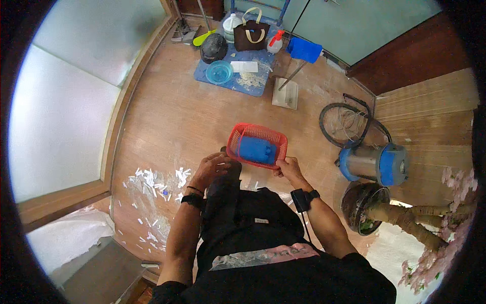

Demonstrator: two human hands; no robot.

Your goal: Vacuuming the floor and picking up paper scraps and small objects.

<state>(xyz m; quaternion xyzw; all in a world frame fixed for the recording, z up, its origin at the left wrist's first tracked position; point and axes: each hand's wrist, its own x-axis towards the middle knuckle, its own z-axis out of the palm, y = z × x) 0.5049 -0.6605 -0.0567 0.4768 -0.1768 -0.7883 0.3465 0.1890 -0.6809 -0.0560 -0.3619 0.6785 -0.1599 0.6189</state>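
Note:
A red plastic basket [259, 129] with slotted walls is before me, a blue object [253, 149] lying inside it. My right hand [289, 168] grips the basket's near right corner. At the basket's left side is my left hand [213, 167], its fingers bent close to the near left corner; whether they hold the rim cannot be told. Both my wrists bear black bands, and a dark box with a cable is strapped to the right one.
White scraps [148, 182] litter the floor at left. Ahead, a blue mat [235, 84] bears a blue basin [219, 72], a brown bag [250, 36] and a spray bottle [275, 42]. A long-handled dustpan [285, 99] stands nearby. A vacuum cleaner [366, 163] and potted tree [398, 212] are at right.

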